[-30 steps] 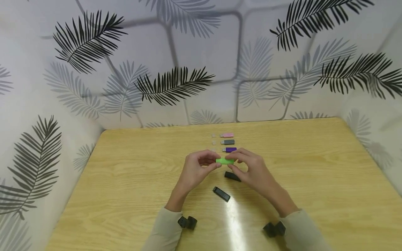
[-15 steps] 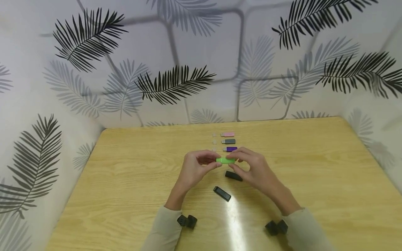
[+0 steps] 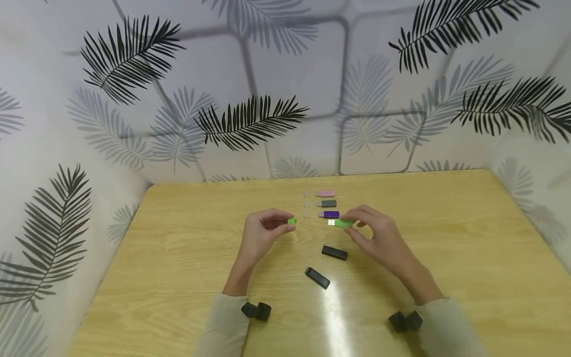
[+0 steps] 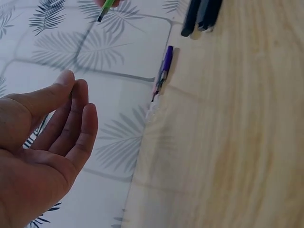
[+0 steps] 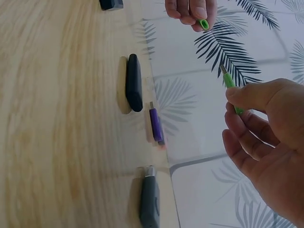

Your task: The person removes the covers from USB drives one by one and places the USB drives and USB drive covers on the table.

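Note:
My left hand (image 3: pixel 260 238) pinches a small green cap (image 3: pixel 292 221) between thumb and fingertips; its open end shows in the right wrist view. In my right hand (image 3: pixel 379 240) is a green USB stick (image 3: pixel 342 223), pinched by thumb and fingers, its metal plug bare and pointing left at the cap. Cap and stick are apart, both above the table. Just beyond the green stick lies a purple USB stick (image 3: pixel 331 214), with a grey one (image 3: pixel 328 203) and a pink one (image 3: pixel 327 194) behind it, all with plugs facing left.
Three small clear caps (image 3: pixel 306 205) lie left of the row of sticks. Nearer me on the wooden table (image 3: pixel 178 267) are two black sticks, one (image 3: pixel 334 253) below the right hand and another (image 3: pixel 317 277) closer in. A leaf-patterned wall covering (image 3: pixel 285 144) rises behind the table.
The green cap has come off the green USB stick, baring its metal plug. My left hand has moved left with the cap, my right hand to the right with the stick.

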A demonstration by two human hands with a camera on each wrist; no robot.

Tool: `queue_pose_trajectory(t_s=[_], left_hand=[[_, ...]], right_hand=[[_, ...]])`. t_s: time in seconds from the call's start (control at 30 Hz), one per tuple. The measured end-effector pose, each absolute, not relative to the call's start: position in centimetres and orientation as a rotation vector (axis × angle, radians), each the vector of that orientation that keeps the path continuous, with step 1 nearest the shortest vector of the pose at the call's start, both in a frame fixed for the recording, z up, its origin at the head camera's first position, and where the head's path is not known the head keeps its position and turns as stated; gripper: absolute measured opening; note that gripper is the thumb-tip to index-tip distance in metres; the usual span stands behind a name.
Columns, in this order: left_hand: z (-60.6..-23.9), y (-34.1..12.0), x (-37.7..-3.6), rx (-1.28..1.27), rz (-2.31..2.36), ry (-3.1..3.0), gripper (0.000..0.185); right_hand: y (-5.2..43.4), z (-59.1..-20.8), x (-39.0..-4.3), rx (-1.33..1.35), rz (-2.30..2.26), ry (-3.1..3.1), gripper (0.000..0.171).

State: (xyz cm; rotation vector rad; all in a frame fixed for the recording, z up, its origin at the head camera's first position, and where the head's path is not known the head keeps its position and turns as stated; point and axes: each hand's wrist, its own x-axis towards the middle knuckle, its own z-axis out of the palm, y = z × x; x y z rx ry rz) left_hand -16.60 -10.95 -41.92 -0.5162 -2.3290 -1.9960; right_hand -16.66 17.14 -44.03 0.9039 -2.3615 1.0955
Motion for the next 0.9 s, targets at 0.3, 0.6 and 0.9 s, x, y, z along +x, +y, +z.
queue_pose_trajectory(t_s=[0.3,0.6,0.9], left_hand=[[-43.1,-10.1,-16.7,-0.454,-2.043,-2.390,0.016],[-46.1,-9.7,-18.0,-0.401,-1.966,-2.436,0.018],[-46.3,-10.2,-18.4,-0.306,-1.914,-2.557,0.017]], right_hand=[[17.3,-44.9,-16.9,0.858,1.100,-2.413,0.026],[17.3,-45.6,-17.1,0.825,1.118,-2.438,0.026],[16.9,-45.8,-17.5,0.764,1.153,-2.482,0.024]])
